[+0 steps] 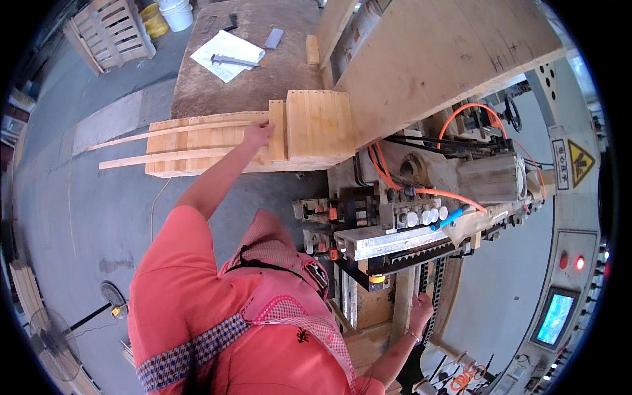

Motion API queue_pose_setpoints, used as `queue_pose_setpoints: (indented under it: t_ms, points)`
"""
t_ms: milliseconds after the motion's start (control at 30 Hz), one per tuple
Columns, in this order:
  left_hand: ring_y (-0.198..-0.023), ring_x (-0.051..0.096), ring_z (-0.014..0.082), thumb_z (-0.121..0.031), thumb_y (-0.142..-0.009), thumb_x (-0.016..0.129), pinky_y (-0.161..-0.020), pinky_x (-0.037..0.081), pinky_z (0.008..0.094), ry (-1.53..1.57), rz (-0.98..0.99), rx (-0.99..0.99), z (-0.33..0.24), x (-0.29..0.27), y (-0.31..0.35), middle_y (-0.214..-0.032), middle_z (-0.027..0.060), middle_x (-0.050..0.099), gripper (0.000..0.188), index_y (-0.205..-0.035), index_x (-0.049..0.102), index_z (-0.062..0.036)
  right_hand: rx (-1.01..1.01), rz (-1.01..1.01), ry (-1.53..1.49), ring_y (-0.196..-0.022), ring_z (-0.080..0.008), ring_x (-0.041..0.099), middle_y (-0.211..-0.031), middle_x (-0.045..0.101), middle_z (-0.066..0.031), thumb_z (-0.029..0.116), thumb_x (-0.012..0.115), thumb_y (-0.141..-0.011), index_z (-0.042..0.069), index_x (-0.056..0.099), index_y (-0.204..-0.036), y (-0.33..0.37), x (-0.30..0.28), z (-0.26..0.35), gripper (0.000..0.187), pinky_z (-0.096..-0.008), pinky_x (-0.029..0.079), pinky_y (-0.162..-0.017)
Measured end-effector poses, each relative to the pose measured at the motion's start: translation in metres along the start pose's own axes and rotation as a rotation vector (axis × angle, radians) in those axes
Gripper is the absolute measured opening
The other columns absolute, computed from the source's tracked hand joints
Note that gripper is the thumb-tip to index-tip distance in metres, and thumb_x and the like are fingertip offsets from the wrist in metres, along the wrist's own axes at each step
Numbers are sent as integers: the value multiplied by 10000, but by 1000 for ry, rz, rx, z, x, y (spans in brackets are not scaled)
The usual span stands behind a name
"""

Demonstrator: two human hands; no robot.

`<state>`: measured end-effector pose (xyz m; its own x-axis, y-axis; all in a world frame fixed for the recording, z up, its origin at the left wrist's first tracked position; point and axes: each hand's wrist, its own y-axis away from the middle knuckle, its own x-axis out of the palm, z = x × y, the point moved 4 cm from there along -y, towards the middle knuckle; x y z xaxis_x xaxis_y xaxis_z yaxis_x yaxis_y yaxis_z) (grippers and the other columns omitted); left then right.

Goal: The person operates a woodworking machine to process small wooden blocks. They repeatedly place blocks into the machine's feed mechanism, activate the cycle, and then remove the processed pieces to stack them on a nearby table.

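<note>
My left hand reaches across a long row of pale wooden pieces. Its fingers close on the left edge of a wooden board that stands slightly proud of the row. Two thin wooden strips lie along the top of the row and stick out past its left end. Right of the board is a taller block of stacked wooden pieces. Low on the right, my right hand is curled closed beside the black chain of a machine; what it holds, if anything, is hidden.
Behind the row, a worn brown table bears paper sheets and a metal caliper. A large wooden panel slants over the machine. A control panel with a lit screen stands right. A fan is at lower left.
</note>
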<state>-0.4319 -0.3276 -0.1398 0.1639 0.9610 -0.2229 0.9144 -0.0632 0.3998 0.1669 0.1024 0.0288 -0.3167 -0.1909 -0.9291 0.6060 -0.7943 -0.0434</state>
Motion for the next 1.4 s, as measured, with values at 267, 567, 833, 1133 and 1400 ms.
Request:
queue_pose_setpoints:
  t_ms: [267, 567, 833, 1133, 1400]
  points:
    - [-544, 517, 87, -232, -825, 547, -467, 429, 285, -27, 107, 125, 15, 16, -23, -632, -7, 569, 178, -806, 640, -81, 266, 99, -110, -834, -241, 628, -927, 657, -129, 165, 660, -754, -22, 608, -1019, 64, -2, -3, 328, -326, 480, -754]
    - [-733, 587, 312, -306, -891, 469, -634, 446, 384, -695, 216, 632, -8, 10, -28, -784, 215, 602, 359, -893, 602, 27, 488, 6, 329, -818, -345, 600, -841, 628, -152, 224, 610, -735, 97, 591, -884, 125, -29, 13, 197, -434, 480, -696]
    - [-632, 490, 141, -163, -900, 445, -537, 413, 259, -274, 188, 138, 61, -42, -19, -823, 51, 554, 315, -1156, 520, 5, 913, -373, 715, -916, -303, 584, -943, 608, -130, 275, 619, -784, 81, 613, -933, 235, -127, 6, 245, -420, 482, -746]
    - [-506, 475, 106, -77, -801, 572, -378, 362, 238, -427, 497, -250, 130, 5, 130, -768, 29, 567, 258, -1058, 550, -89, 1419, -67, 552, -956, -332, 606, -983, 637, -198, 573, 635, -676, -5, 659, -934, 306, -156, -47, 634, -404, 492, -807]
    - [-526, 493, 107, -61, -815, 549, -406, 410, 256, -291, 678, -210, 118, 52, 160, -844, 50, 609, 261, -1073, 561, -100, 1439, -142, 507, -985, -360, 585, -1004, 617, -241, 554, 652, -642, -32, 655, -940, 306, -161, -47, 657, -402, 464, -859]
